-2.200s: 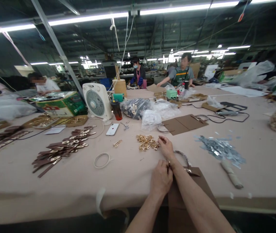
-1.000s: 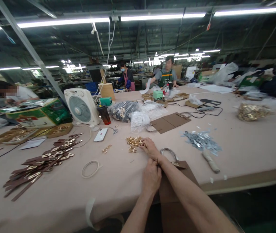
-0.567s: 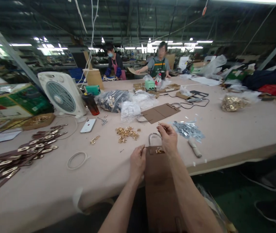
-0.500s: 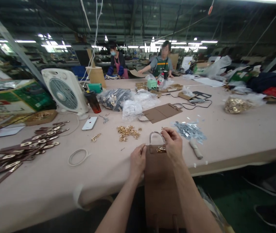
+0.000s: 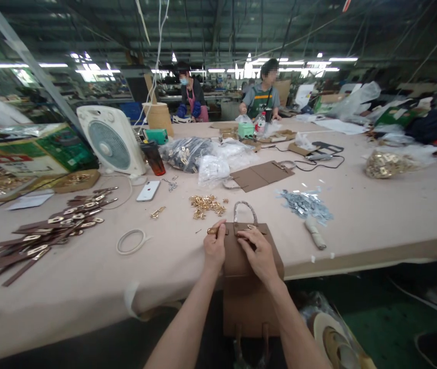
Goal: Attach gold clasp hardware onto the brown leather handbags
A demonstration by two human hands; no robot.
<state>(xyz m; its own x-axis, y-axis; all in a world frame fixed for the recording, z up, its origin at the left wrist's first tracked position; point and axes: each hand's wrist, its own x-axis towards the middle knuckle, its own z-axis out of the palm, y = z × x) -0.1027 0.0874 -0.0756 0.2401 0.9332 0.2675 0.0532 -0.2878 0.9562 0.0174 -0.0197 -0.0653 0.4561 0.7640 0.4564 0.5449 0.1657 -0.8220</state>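
A brown leather bag panel (image 5: 253,307) hangs over the table's front edge. It has a plastic-wrapped handle (image 5: 246,206) at its top end and two more handles at the bottom. My left hand (image 5: 214,248) is closed on the panel's upper left edge, with a small brown tab with a gold fitting (image 5: 213,231) showing at its fingers. My right hand (image 5: 259,251) rests on the panel just below the wrapped handle, fingers bent and pressed together. A gold glint shows by those fingers; what they pinch is hidden. Beyond the hands lies a pile of gold hardware (image 5: 206,205).
Grey metal plates (image 5: 306,204) and a wrapped roll (image 5: 314,233) lie to the right. A tape ring (image 5: 131,241), phone (image 5: 148,190), brown straps (image 5: 49,230) and fan (image 5: 108,141) are on the left. Another flat brown panel (image 5: 262,175) lies ahead. Two co-workers stand across the table.
My right hand has come down from beside the handle to the panel's top. The loose gold piece on the panel is no longer plainly visible. The panel now bends over the table edge.
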